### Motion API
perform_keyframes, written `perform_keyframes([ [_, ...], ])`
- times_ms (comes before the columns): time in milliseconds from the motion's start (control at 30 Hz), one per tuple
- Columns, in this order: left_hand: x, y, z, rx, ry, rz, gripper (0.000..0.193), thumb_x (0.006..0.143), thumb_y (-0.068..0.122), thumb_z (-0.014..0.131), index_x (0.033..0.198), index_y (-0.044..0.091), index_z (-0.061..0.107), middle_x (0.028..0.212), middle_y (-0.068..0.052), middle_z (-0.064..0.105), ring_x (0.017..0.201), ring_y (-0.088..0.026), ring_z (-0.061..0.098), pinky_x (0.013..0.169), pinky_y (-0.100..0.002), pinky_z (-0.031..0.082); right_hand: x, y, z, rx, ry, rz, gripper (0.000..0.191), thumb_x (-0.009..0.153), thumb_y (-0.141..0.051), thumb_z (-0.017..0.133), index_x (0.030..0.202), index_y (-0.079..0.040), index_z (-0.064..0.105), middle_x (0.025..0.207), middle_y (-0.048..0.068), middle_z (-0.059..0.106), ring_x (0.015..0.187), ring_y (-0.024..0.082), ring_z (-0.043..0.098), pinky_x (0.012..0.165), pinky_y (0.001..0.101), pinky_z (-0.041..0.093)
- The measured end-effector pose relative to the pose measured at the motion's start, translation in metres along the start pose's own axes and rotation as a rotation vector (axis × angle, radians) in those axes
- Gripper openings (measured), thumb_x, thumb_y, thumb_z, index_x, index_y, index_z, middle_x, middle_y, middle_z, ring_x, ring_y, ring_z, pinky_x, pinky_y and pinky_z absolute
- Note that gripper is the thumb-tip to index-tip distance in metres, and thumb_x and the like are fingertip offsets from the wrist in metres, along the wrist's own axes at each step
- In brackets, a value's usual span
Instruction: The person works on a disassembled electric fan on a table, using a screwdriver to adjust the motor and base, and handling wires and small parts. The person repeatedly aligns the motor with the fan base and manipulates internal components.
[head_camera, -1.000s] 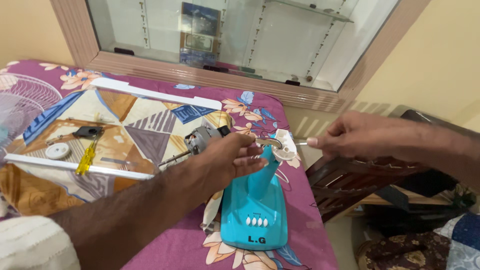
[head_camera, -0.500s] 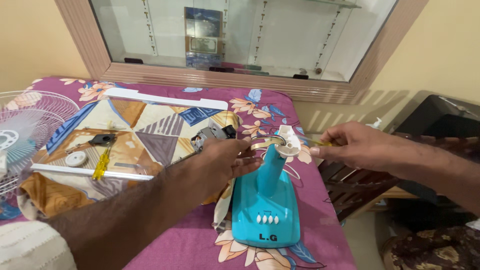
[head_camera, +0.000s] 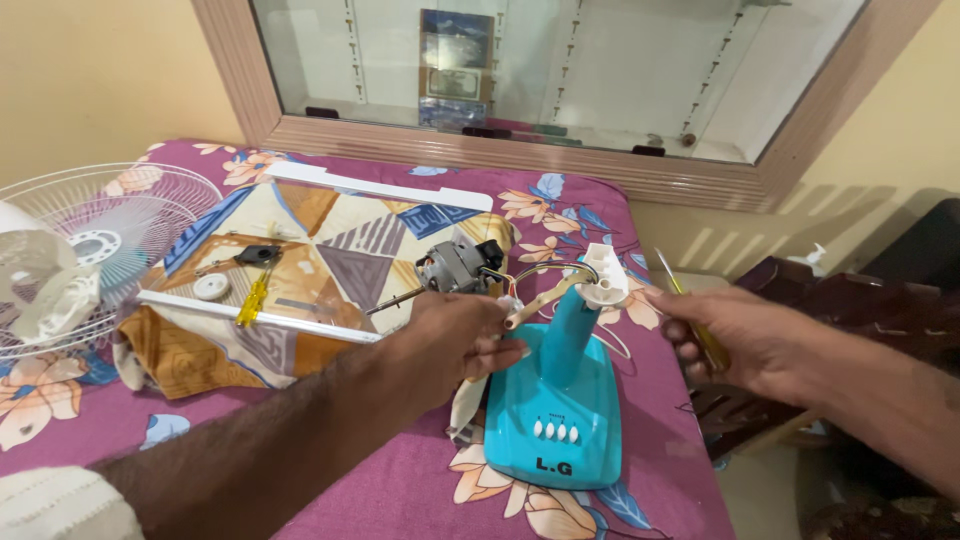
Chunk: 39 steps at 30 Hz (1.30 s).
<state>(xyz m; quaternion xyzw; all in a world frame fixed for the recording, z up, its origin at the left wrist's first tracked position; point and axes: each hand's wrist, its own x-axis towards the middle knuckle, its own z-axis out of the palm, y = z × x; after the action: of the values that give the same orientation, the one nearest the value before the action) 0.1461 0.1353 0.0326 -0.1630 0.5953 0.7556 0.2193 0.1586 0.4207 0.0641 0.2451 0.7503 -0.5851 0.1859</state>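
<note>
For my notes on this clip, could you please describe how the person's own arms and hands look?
Both hands are bare, with no gloves, rings or watch visible. The left hand extends from a hairy forearm, with a whitish sleeve at the frame's lower edge. The right hand and forearm show no sleeve.

Glossy turquoise plastic is seen on the fan base (head_camera: 556, 410), laid on matt floral cloth (head_camera: 380, 480), bare metal motor (head_camera: 455, 266) beside it.

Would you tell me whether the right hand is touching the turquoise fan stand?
Apart: the head view shows purple cloth between the right hand and the turquoise fan stand.
</note>
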Motion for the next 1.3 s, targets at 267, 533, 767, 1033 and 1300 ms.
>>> perform_keyframes([
  [267,-0.011,-0.01,-0.012,0.179,0.208,-0.046,0.028,0.091,0.01,0.068,0.117,0.001,0.065,0.102,-0.015,0.072,0.083,-0.027,0.071,0.07,-0.037,0.065,0.041,0.048,-0.018,0.373,-0.15,0.19,0.027,0.099,-0.039,0.055,0.091,-0.014,0.057,0.075,-0.002,0.053,0.063,0.014,0.047,0.059,0.0321,0.045],
  [533,-0.003,0.019,-0.035,0.833,0.336,0.45,0.059,0.077,0.021,0.086,0.123,-0.002,0.058,0.111,-0.018,0.068,0.096,-0.027,0.072,0.083,-0.037,0.065,0.066,0.075,0.007,0.293,0.002,-0.17,0.024,0.093,-0.018,0.068,0.114,-0.007,0.066,0.08,-0.001,0.049,0.065,0.014,0.043,0.057,0.0331,0.039],
  [767,0.047,0.042,-0.056,1.278,0.075,0.485,0.126,0.072,0.043,0.095,0.153,-0.004,0.012,0.14,-0.033,0.04,0.128,-0.044,0.051,0.106,-0.043,0.052,0.043,0.05,0.076,-0.048,0.195,-0.521,0.076,0.073,-0.01,0.089,0.141,-0.017,0.056,0.126,-0.003,0.071,0.079,0.012,0.06,0.056,0.0295,0.048],
  [1033,0.112,0.044,-0.087,1.261,-0.168,0.52,0.113,0.068,0.056,0.088,0.143,-0.007,0.032,0.131,-0.029,0.055,0.125,-0.04,0.061,0.104,-0.041,0.057,0.068,0.042,0.106,-0.135,0.147,-0.473,0.065,0.068,-0.016,0.087,0.127,-0.007,0.062,0.105,0.006,0.074,0.089,0.016,0.072,0.064,0.0343,0.061],
  [1300,0.126,0.089,-0.094,1.17,-0.48,0.255,0.082,0.067,0.063,0.083,0.126,0.008,0.07,0.121,-0.019,0.067,0.113,-0.028,0.066,0.094,-0.04,0.059,0.091,0.033,0.102,-0.582,0.07,-1.052,0.05,0.075,-0.015,0.088,0.119,-0.004,0.067,0.107,0.006,0.073,0.094,0.017,0.069,0.08,0.0371,0.059],
])
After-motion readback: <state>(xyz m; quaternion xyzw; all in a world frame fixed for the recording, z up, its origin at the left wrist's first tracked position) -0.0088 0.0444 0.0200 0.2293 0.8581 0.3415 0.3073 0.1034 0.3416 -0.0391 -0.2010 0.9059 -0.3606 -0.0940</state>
